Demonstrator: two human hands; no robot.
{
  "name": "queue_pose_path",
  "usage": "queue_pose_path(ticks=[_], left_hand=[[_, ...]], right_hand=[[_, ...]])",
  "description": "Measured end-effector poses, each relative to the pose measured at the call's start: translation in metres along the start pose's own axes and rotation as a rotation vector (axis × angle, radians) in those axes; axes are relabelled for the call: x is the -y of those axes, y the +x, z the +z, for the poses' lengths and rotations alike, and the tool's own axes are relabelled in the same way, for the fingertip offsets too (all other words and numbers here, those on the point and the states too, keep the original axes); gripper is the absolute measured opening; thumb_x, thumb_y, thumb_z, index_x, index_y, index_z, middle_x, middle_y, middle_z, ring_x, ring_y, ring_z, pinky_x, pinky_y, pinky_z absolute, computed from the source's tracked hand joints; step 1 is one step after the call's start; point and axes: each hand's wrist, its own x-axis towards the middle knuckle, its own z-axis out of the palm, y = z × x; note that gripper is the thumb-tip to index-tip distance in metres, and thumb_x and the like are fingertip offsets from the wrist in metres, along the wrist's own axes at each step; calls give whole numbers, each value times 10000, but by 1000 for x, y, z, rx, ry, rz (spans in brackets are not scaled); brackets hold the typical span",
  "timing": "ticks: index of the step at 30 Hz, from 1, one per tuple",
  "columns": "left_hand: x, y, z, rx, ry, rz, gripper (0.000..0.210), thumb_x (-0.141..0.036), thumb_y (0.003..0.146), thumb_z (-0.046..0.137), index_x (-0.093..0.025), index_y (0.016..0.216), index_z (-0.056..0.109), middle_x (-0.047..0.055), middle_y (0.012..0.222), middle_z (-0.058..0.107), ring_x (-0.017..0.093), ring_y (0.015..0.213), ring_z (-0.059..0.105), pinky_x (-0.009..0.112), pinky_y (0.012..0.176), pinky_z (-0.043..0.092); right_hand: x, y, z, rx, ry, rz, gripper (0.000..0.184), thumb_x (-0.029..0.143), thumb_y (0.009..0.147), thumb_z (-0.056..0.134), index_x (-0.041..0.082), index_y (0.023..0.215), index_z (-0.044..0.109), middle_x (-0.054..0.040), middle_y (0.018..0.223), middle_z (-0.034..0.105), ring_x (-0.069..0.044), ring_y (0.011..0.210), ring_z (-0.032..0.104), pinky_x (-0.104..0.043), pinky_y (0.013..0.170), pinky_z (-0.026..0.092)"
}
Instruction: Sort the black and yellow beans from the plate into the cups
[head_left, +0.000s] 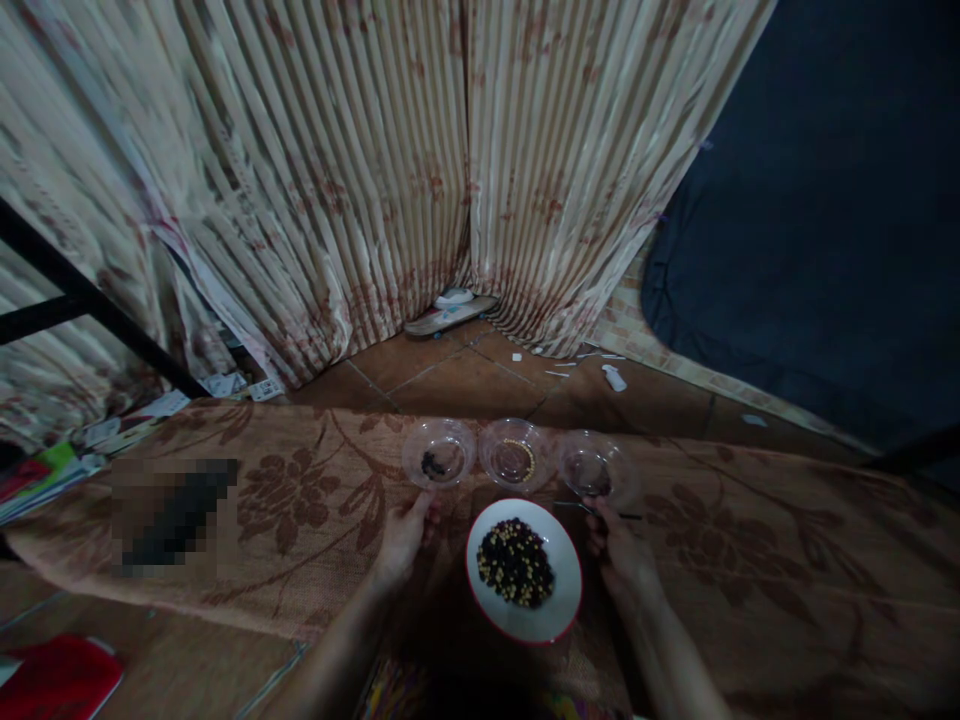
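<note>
Pleated curtains (360,180) with reddish patterns meet in a corner above a tiled floor (427,372), and a brown patterned cloth (300,560) covers the long surface in front. The left hand (405,538) is just below the left cup (450,436), fingers curled toward its rim; whether they pinch it, I cannot tell. The right hand (621,552) is below the right cup (616,462), fingers bent, at a thin tool (631,516) that lies crosswise there; whether they grip it is too dim to tell.

Between the hands sits the white bowl (564,572) with a red rim, holding a mix of black and yellow beans (517,562). Beyond it, the three clear cups stand in a row: the left one has a few dark beans (433,465), the middle cup (499,432) an arc of yellow beans (530,462) along its right side, and the right one a small dark cluster (600,482).

Farther out, papers (169,403) lie at the left, a skateboard (450,317) rests in the corner, and a white bottle (614,377) lies on the floor. Dark blue fabric (817,220) hangs at the right.
</note>
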Motion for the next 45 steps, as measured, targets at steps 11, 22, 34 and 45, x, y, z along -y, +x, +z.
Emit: queue_pose_path(ticks=[11,22,34,45], left_hand=[[-1,-6,-2,-1,-32,-23,457,-570,650,678,-114,641,637,-3,499,553,69,380,406,202,384,270],[1,-7,-1,3,-35,-9,459,-570,653,680,-114,638,629,-7,497,550,74,384,423,204,391,284],[2,-6,-1,17,4,13,492,-610,626,669,-120,625,619,-8,496,551,72,375,410,204,375,276],[9,-7,-4,79,73,89,467,-595,690,634,-129,675,607,-29,515,544,63,391,403,192,383,297]], right_hand=[[-3,-21,-41,-4,18,15,354,436,639,771,170,853,678,53,529,552,-38,388,361,-173,342,289],[-4,-3,-23,11,-6,4,358,400,602,797,154,843,696,46,561,579,-39,424,402,-160,360,313],[-1,-2,-16,45,-90,31,441,468,596,801,133,868,711,44,551,574,-33,408,377,-167,364,305],[28,-45,-69,-17,114,0,268,386,655,780,179,796,685,48,623,568,-37,475,452,-136,425,419]])
